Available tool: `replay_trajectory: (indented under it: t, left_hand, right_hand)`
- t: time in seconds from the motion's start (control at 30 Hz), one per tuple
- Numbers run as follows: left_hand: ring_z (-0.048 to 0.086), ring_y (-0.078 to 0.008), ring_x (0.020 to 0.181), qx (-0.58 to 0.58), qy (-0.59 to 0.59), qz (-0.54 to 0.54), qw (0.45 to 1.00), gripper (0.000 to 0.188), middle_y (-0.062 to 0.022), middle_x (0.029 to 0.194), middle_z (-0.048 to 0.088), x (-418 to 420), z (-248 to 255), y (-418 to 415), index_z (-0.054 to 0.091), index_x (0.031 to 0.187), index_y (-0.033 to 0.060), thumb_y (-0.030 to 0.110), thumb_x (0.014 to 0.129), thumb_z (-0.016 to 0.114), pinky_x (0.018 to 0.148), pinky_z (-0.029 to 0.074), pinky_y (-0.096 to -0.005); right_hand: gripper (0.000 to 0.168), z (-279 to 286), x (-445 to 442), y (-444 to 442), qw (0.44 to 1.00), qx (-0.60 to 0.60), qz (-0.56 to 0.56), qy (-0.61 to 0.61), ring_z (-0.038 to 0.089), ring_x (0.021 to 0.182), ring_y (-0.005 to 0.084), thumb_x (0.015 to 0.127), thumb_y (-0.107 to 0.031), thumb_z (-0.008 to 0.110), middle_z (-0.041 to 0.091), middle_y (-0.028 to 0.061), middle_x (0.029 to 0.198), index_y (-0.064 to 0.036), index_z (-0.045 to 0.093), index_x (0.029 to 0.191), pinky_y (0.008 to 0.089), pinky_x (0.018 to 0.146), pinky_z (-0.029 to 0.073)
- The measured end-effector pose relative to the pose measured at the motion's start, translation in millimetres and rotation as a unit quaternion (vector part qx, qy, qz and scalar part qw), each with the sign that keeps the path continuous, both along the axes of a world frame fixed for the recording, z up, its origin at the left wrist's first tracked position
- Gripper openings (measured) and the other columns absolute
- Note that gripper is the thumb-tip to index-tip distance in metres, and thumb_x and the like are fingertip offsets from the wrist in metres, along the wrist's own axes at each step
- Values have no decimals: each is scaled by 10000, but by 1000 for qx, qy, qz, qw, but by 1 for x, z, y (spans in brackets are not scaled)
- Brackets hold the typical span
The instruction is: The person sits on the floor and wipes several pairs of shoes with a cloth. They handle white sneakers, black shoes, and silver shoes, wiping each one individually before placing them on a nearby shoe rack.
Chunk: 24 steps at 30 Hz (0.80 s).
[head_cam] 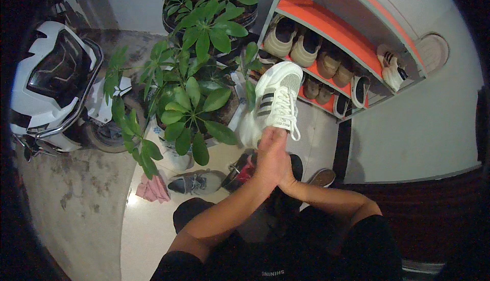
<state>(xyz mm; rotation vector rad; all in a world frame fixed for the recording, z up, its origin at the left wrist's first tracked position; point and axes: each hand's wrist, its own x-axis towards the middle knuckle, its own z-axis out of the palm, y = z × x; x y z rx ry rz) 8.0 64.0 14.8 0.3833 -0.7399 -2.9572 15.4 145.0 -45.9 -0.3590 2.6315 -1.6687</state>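
Observation:
A white sneaker with dark side stripes and white laces is held up in front of me, its toe pointing away. My left hand grips it at the tongue and collar, with fingers partly inside the opening. Against the wrist side of that hand lies my right hand, mostly covered by it; whether its fingers hold anything is hidden. Below on the tiles, a grey lace-up shoe lies beside a crumpled pink cloth. A dark and red item is partly behind my forearm.
Several pairs of shoes fill an orange and grey shoe rack at the upper right. Potted green plants reach across the middle left. A white scooter stands at the far left. A brown-soled shoe rests near the dark door frame.

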Motion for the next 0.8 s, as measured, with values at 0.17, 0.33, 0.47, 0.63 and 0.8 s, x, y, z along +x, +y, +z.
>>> replay_trajectory:
  t: [0.17, 0.33, 0.47, 0.63, 0.8]
  left_hand:
    - [442, -104, 808, 63, 4, 3, 998, 174, -15, 873, 487, -11, 11, -24, 484, 943, 58, 210, 879, 539, 718, 360, -255]
    - [516, -185, 1027, 124, 89, -19, 988, 238, -56, 1109, 545, -19, 30, -35, 500, 1072, 47, 65, 838, 540, 887, 400, -317]
    - [506, -216, 1110, 84, 107, -40, 990, 382, -83, 1181, 546, -12, 17, -40, 491, 1176, 34, -28, 799, 509, 956, 383, -346]
    - [464, -248, 1169, 54, 125, -93, 986, 422, -121, 1246, 500, -10, 14, -34, 433, 1249, 21, 24, 831, 495, 1002, 340, -374]
    - [413, -265, 1222, 100, 92, -115, 984, 519, -125, 1324, 435, -9, 5, -21, 332, 1322, -1, 264, 906, 492, 1045, 287, -384]
  right_hand:
    - [338, 25, -13, 2, 997, 24, 74, 9, 590, 926, 242, 851, -225, 538, 619, 171, 985, 7, 557, 1096, 372, 826, 446]
    - [297, 22, -76, 87, 982, 86, 48, -160, 519, 679, 92, 860, -330, 561, 601, 19, 754, -40, 624, 852, 258, 599, 428]
    - [458, 134, -105, 78, 935, -218, -214, -180, 574, 558, 158, 911, -441, 410, 623, 56, 747, -35, 611, 979, 298, 466, 449]
    - [451, 186, -107, 82, 926, -354, -117, 61, 595, 817, 198, 949, -382, 344, 608, 94, 927, 1, 570, 1029, 327, 754, 472]
    - [397, 160, -99, 52, 960, -127, -200, 148, 511, 842, 112, 959, -335, 382, 583, 46, 919, -4, 577, 1054, 272, 809, 406]
